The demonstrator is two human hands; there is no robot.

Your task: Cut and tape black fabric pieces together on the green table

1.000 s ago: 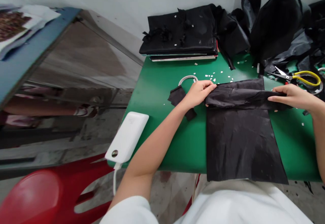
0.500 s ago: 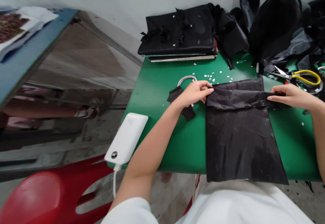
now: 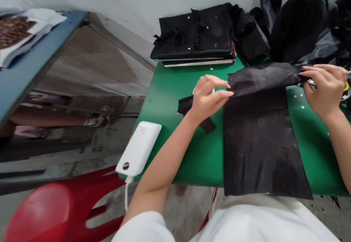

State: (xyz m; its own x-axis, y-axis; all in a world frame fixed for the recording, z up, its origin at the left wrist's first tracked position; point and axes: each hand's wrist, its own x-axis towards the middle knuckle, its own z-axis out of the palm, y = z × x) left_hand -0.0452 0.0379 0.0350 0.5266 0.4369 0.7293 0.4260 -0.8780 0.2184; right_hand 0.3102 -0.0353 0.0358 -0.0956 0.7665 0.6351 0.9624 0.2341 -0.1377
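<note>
Between my two hands stretches a folded band of thin black cloth (image 3: 264, 77), raised off the table. My left hand (image 3: 210, 97) pinches its left end with thumb and fingertips. At the other end, my right hand (image 3: 327, 84) grips the cloth the same way. Beneath the band lies a flat black cloth panel (image 3: 260, 143), its lower edge hanging over the table's front. Whether band and panel are one piece, I cannot tell. A small black cloth scrap (image 3: 185, 105) lies under my left hand. Scissors with a yellow handle (image 3: 346, 86) are mostly hidden behind my right hand.
On the green table (image 3: 164, 88), a stack of black cloth (image 3: 211, 39) stands at the back, beside heaped black material (image 3: 298, 26). A white power bank (image 3: 139, 147) with a cable sits at the left edge. A red chair (image 3: 41, 212) is lower left. Someone's leg (image 3: 52, 117) shows beyond.
Both hands have risen and moved away from me, lifting the folded band off the panel and toward the back. My right hand now covers most of the scissors.
</note>
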